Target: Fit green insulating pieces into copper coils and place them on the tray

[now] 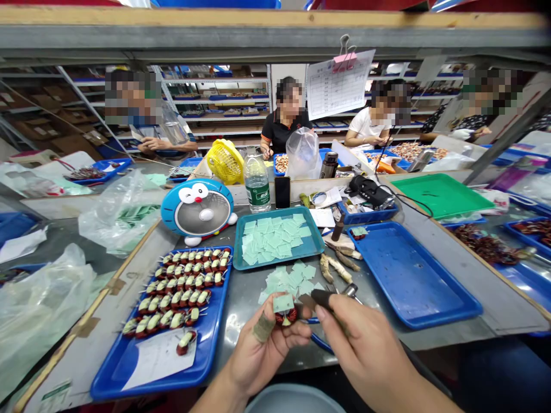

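My left hand [269, 341] holds a small red-brown wound coil [285, 317] between thumb and fingers, with a pale green square card [283, 303] on top of it. Tape wraps the thumb. My right hand [365, 338] is closed around a dark-handled tool [322, 298], whose flat tip reaches the coil's right side. Behind the hands lie loose green cards [290, 281] on the table, and more cards [275, 238] fill a teal tray [241, 263]. Rows of coils with pale tops [181, 284] stand in a blue tray [202, 367] at the left.
At the right, a blue tray [417, 281] holds one carded coil [358, 232] in its far corner. Farther back stand a blue cartoon fan [198, 209], a water bottle [257, 186] and a phone [282, 192]. Pliers and taped tools [338, 267] lie between the trays. People sit opposite.
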A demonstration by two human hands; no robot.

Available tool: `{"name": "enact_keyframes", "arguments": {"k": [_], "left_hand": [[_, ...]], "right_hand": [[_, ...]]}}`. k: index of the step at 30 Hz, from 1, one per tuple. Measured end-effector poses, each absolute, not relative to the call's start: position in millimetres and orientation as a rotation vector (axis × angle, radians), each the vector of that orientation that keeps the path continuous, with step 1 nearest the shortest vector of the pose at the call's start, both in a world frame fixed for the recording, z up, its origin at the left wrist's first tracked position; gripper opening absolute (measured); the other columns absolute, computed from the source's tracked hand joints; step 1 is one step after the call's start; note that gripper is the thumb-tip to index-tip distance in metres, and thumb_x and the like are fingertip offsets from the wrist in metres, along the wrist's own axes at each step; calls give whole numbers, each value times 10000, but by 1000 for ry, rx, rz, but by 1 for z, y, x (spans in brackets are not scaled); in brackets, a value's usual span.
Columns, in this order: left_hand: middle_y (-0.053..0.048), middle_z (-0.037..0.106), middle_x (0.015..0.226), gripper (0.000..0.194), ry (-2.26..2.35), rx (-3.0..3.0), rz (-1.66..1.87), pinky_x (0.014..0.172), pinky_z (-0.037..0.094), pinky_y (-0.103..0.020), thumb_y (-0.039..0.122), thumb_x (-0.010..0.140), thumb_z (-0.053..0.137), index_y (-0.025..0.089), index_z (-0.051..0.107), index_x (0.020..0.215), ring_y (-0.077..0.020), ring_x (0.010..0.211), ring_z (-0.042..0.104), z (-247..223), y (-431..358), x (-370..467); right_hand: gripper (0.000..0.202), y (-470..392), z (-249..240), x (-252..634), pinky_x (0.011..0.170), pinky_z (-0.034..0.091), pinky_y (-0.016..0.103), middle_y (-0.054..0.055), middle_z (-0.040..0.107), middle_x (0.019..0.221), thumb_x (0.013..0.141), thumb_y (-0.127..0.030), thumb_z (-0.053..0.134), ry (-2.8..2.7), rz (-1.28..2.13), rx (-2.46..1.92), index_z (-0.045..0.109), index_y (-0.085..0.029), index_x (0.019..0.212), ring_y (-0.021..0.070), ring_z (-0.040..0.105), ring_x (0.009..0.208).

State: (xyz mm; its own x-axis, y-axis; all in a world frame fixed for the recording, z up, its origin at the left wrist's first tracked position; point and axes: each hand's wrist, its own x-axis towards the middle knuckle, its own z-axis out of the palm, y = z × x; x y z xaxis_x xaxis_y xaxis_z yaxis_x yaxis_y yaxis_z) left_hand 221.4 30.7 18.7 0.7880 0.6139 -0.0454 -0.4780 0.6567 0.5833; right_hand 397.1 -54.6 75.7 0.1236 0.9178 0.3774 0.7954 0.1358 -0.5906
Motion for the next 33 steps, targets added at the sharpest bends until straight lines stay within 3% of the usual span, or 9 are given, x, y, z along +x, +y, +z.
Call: {"name": "enact_keyframes", "arguments": {"k": [12,20,27,30,33], "left_hand": [[-86,671,1172,364,266,824,682,999,468,-376,427,921,691,235,602,1217,-217,1082,640,15,31,223],[-87,648,1135,395,280,918,691,916,451,-327,459,921,682,251,571,1239,-238,1126,592,16,30,229],[-81,630,1165,382,342,1044,697,948,417,-341,463,938,655,249,563,1241,-225,1102,564,11,33,222],[-75,625,1179,362,383,1115,705,932,417,-332,465,936,657,251,576,1216,-218,1088,555,15,33,220],[-67,636,1151,322,416,1161,674,916,426,-323,431,928,679,243,595,1176,-191,1007,571,14,29,219]], "right_hand": [[251,-54,88,394,558,269,289,-47,541,657,1003,-189,451,-1755,164,-1660,467,-208,753,97,487,557],[229,-53,87,390,570,264,309,-33,556,673,987,-150,460,-1803,-15,-1641,485,-207,766,109,512,560],[240,-52,80,388,579,267,306,-16,538,680,988,-131,455,-1827,-63,-1621,483,-199,760,119,492,576],[265,-52,74,387,569,279,284,-18,519,671,1008,-169,443,-1765,94,-1604,467,-193,745,110,466,576],[313,-53,73,389,551,326,244,-27,484,650,1032,-304,463,-1498,523,-1567,469,-192,739,102,446,574]]}}
